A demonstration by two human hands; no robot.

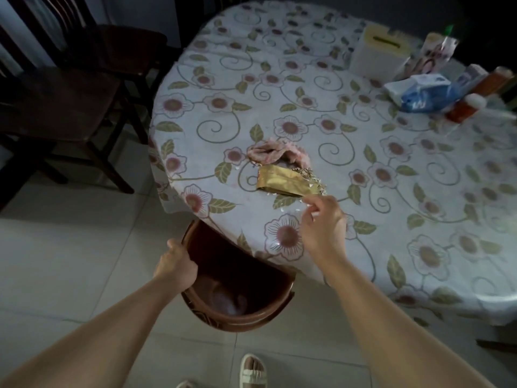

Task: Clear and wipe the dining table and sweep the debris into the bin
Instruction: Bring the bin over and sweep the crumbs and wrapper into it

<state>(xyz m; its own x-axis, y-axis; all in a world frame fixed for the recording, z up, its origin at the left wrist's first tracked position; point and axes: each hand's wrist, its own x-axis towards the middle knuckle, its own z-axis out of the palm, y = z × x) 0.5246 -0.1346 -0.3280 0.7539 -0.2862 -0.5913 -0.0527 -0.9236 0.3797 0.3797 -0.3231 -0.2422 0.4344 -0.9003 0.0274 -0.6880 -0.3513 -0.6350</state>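
Note:
A round table (391,169) wears a floral plastic cloth. Near its front edge lie a crumpled pink cloth (275,152), a gold wrapper (282,182) and a heap of small debris (310,177), with white crumbs scattered around. My right hand (321,222) hovers just in front of the wrapper, fingers curled, thumb and forefinger pinched together near the wrapper's corner; what they hold is too small to tell. My left hand (176,266) grips the rim of a brown bin (243,312), which sits partly under the table edge.
At the back right of the table stand a white box (377,53), a blue tissue pack (425,92), orange-lidded jars (464,107) and packets. Dark wooden chairs (64,88) stand at left on the tiled floor. My sandalled foot (253,371) is below.

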